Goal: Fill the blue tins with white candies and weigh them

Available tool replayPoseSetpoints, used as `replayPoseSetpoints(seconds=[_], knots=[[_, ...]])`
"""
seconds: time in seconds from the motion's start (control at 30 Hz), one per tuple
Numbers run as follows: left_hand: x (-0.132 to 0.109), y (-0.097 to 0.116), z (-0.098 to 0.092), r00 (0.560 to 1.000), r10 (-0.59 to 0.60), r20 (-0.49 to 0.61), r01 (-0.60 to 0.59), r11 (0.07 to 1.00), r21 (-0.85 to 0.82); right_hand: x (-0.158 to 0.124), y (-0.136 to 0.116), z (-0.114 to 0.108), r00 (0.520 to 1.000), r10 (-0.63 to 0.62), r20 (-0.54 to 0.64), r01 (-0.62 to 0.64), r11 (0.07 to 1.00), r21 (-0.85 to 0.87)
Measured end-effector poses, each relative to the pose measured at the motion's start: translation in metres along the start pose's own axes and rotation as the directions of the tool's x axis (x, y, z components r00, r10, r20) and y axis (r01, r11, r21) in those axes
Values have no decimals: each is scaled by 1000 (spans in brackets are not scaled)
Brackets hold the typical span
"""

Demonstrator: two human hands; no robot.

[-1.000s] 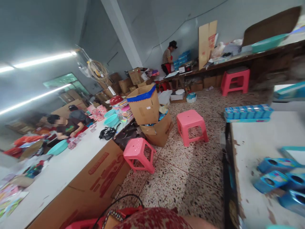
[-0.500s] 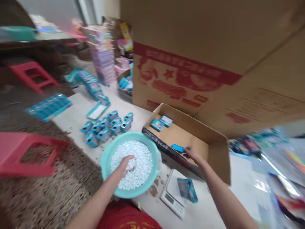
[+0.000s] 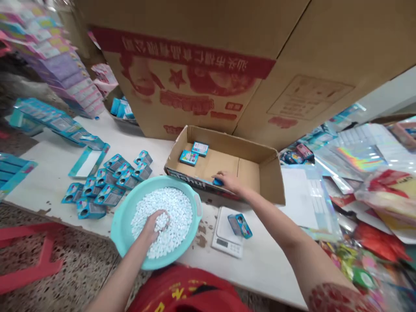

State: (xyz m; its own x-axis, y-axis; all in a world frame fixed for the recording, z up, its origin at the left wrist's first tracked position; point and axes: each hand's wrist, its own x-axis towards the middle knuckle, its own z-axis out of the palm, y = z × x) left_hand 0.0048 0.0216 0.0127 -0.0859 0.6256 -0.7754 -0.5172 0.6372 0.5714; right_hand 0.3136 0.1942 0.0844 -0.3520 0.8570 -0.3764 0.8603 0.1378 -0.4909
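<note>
My left hand [image 3: 156, 225] is cupped in a mint-green basin [image 3: 121, 225], its fingers curled around some of the small white pellets [image 3: 178, 216] that fill the bottom. My right hand [image 3: 229, 181] is inside a shallow cardboard tray [image 3: 250, 171], by its front wall, closed on a small blue box [image 3: 217, 182] that the fingers mostly cover. Two more small blue boxes [image 3: 189, 157] lie flat at the tray's left end. In front of the tray, a blue box [image 3: 239, 225] with a dark round opening rests tilted on a white digital scale [image 3: 224, 229].
Several blue boxes with round openings [image 3: 108, 195] cluster left of the basin. Behind the tray rises a large cardboard carton [image 3: 201, 86]. Plastic packaging [image 3: 364, 160] covers the right side. A stack of pastel boxes [image 3: 61, 65] and a red stool [image 3: 42, 260] are at left.
The view has swung right and everything shifts left in it. My right hand now covers more of the small blue box. My left hand stays among the pellets.
</note>
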Motion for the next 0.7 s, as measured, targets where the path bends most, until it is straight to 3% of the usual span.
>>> replayPoseSetpoints(seconds=[0.13, 0.23, 0.3, 0.37, 0.43, 0.53, 0.6, 0.7], knots=[[4, -1, -1, 999, -30, 25, 30, 1000, 6, 13, -4, -4, 990, 117, -84, -120, 992, -33], [6, -1, -2, 998, -42, 38, 42, 999, -1, -12, 7, -31, 956, 182, -231, -184, 983, 13], [6, -1, -1, 998, -50, 48, 50, 999, -9, -44, 15, -47, 910, 175, -377, -125, 980, 153], [6, -1, 0, 997, -61, 48, 62, 998, -19, -81, 15, -50, 818, 169, -550, 129, 878, 461], [5, 0, 1, 996, -74, 42, 76, 997, -32, -112, 4, -35, 802, 203, -562, 301, 675, 673], [3, 2, 3, 994, -97, 48, 100, 994, -55, -137, -30, 14, 908, 260, -329, 192, 438, 878], [-1, 3, 4, 992, -108, 59, 113, 990, -82, -142, -57, 50, 949, 244, -202, 111, 341, 934], [-7, 6, 2, 992, -106, 64, 114, 983, -144, -145, -85, 90, 968, 216, -131, 67, 284, 957]])
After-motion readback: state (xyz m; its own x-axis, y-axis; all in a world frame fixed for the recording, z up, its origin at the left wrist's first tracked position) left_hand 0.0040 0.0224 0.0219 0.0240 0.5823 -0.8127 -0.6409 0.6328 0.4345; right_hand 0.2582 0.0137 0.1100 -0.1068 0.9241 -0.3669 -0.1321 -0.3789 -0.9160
